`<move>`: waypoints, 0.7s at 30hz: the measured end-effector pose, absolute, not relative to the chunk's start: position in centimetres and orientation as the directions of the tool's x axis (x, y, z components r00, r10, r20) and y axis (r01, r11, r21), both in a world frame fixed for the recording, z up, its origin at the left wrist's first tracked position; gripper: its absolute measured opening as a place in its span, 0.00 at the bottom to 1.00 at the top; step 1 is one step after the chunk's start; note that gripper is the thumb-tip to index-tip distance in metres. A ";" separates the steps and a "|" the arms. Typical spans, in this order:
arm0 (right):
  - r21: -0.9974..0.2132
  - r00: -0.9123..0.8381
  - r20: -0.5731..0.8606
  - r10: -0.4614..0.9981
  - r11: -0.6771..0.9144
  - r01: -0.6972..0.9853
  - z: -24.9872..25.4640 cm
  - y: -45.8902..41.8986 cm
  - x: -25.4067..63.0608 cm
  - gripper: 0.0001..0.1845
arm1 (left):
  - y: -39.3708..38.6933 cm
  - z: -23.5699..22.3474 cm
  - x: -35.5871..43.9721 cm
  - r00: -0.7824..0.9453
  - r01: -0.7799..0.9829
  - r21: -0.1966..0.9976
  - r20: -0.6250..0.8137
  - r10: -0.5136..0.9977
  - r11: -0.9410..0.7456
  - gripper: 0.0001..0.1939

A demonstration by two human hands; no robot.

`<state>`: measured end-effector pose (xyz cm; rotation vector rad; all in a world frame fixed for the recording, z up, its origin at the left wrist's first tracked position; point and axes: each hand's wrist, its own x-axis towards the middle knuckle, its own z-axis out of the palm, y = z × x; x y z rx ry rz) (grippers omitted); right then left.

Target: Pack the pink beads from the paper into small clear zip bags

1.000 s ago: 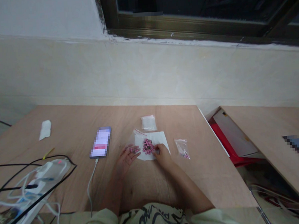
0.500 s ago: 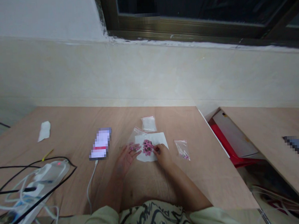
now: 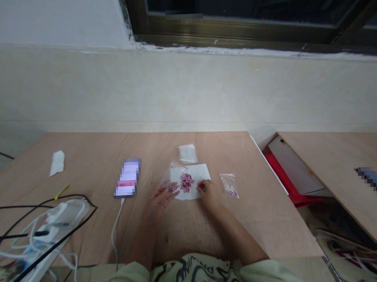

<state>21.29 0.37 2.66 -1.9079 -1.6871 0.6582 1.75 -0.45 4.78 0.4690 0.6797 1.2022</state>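
Note:
A small pile of pink and dark beads [image 3: 187,182] lies on a white sheet of paper [image 3: 203,170]. Left of the pile is a clear zip bag [image 3: 175,169], its lower part overlapped by my left hand [image 3: 160,199]. That hand has its fingers spread; pink beads show by its fingertips, and whether they are inside the bag or on the hand I cannot tell. At the paper's right edge my right hand [image 3: 209,194] has thumb and forefinger pinched together, and anything between them is too small to make out.
Behind the paper lies a bag with white contents [image 3: 187,153]; to the right, a small clear bag [image 3: 229,185] with a few beads. A phone [image 3: 127,178] on a cable, a power strip [image 3: 64,221] with tangled cords and a white scrap [image 3: 57,163] are on the left.
My right hand has shifted slightly right, away from the bead pile, still pinched. My left hand stays beside the pile with fingers spread. The view has tilted slightly.

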 end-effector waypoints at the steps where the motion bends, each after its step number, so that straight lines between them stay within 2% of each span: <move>1: -0.654 0.114 -0.031 0.993 -0.106 0.749 2.6 0.4 21.3 0.04 | -0.5 4.8 1.8 0.193 -0.677 0.672 -0.232 0.953 0.300 0.12; 6: -0.676 0.114 -0.028 0.993 -0.103 0.730 2.2 0.7 21.6 0.06 | -0.2 4.7 2.0 0.178 -0.632 0.711 -0.253 0.951 0.308 0.17; 14: -0.691 0.147 0.048 0.988 -0.074 0.719 2.5 1.3 22.0 0.06 | 0.5 5.5 2.5 0.186 -0.612 0.733 -0.233 0.955 0.298 0.18; 21: -0.798 0.177 -0.028 0.984 -0.128 0.589 3.7 1.5 21.9 0.06 | 0.0 4.9 2.1 0.205 -0.604 0.720 -0.272 0.940 0.340 0.15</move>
